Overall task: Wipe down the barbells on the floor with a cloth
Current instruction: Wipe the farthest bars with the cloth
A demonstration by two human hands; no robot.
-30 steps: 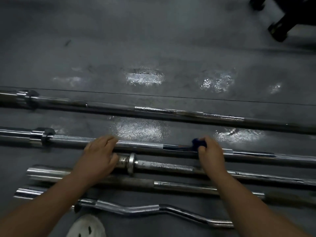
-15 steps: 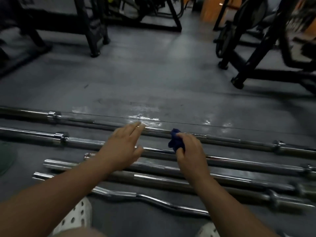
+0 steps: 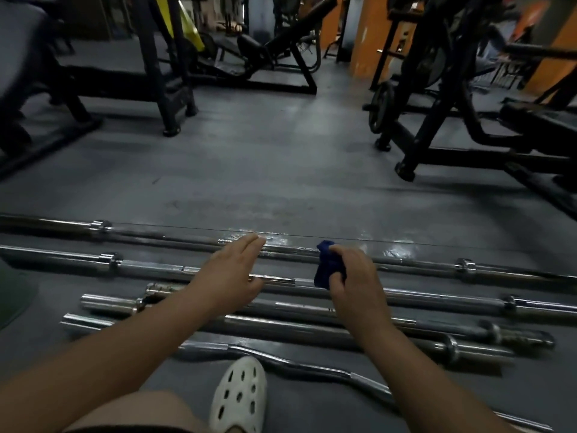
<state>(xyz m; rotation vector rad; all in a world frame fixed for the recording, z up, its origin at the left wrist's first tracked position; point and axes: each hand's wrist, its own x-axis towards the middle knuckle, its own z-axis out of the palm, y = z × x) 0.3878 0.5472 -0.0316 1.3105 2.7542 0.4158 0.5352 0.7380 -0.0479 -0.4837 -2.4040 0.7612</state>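
Several chrome barbells lie side by side on the grey floor, running left to right. The farthest bar (image 3: 156, 236) and the second bar (image 3: 150, 268) are the longest; a curved curl bar (image 3: 312, 368) lies nearest me. My right hand (image 3: 354, 276) grips a bunched dark blue cloth (image 3: 326, 267) over the gap between the first two bars. My left hand (image 3: 232, 270) hovers with straight fingers stretched toward the farthest bar, holding nothing. Whether either hand touches a bar is unclear.
My knee and a white perforated clog (image 3: 240, 396) are at the bottom. Black gym machine frames (image 3: 437, 151) stand to the right and a bench rack (image 3: 168, 89) to the left, with open grey floor (image 3: 265, 170) between them.
The view tilted up, revealing the gym machines. My right hand carried the cloth leftward and off the second bar toward the farthest one. My left hand lifted from the second bar and reached forward.
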